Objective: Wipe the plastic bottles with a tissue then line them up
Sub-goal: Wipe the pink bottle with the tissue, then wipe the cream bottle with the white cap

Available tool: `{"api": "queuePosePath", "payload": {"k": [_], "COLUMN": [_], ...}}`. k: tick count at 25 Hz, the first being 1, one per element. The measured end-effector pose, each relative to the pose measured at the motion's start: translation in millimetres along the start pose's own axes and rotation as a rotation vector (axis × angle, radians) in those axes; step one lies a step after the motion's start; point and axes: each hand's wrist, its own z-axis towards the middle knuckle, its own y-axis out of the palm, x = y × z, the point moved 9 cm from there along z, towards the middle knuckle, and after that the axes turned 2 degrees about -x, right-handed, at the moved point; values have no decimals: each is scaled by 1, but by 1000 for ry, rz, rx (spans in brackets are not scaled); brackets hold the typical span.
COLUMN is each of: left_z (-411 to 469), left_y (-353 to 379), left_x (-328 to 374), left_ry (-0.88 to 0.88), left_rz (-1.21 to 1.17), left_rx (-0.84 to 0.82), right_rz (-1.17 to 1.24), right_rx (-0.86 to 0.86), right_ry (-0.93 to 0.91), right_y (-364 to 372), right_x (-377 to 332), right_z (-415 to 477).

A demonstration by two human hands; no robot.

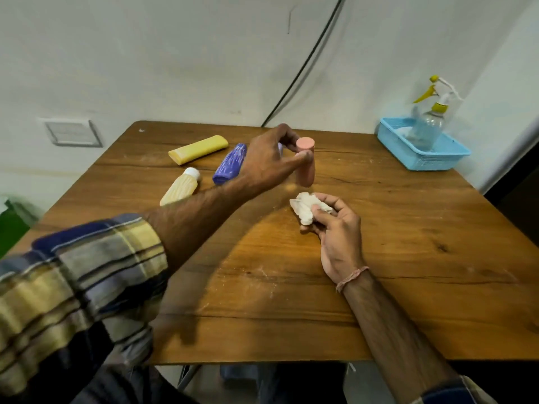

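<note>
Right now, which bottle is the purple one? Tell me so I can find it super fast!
Look at the wooden table, at the far left part where three bottles lie on their sides. The purple bottle is the one nearest the left hand, which holds the upright pink bottle. The purple one has pale streaks; its neighbours, the yellow bottle and the cream bottle, are plain and pale.

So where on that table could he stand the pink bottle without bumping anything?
The table is bare to the right of the right hand, from the blue basket down to the near edge, and in front between the forearms. It is crowded at the back left, where the yellow bottle, purple bottle and cream bottle lie close together.
</note>
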Motion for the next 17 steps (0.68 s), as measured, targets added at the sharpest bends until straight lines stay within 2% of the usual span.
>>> {"api": "queuePosePath", "payload": {"k": [3,6,10,17], "left_z": [37,54,61,57], "left_y": [39,63,70,68], "left_x": [0,-3,-2,-10], "left_ry": [-16,-40,-64,-102], "left_rz": [28,51,42,52], "left_rx": [-218,-332,-393,-369], "right_rz": [-68,-98,-161,-202], "right_rx": [-14,-20,-19,-24], "right_ry": [-29,-48,-56,-52], "right_y": [0,0,0,2], "right_x": [1,3,5,4], "right_z": [2,4,6,5]}}
